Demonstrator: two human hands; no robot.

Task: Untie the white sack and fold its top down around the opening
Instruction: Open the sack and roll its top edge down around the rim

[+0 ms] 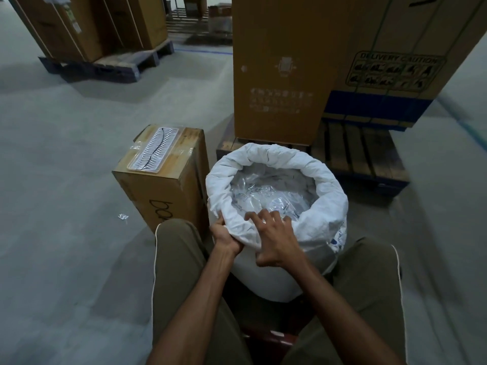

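Where the grey floor point(66, 143) lies between the person's two knees, the white sack point(276, 275) is seen standing up, in the head view. Its mouth is open, and its top is rolled down into a thick ring point(274, 154) all the way round the opening. Clear plastic bags point(271, 191) are seen inside it.

The near edge of the ring is held by both hands. The left hand point(226, 237) is closed tight on the rolled cloth at the near left side, with its fingers tucked under the roll. The right hand point(276, 242) is laid over the near rim just beside the left one; its fingers are spread and bent over the top of the roll, and its thumb is pressed against the outside of the sack.

A brown cardboard box point(163, 180) is stood on the floor, touching or nearly touching the sack's left side. A tall carton point(284, 69) on a wooden pallet point(363, 154) is seen just behind the sack. More cartons point(87, 25) on a pallet are seen far off at the top left.
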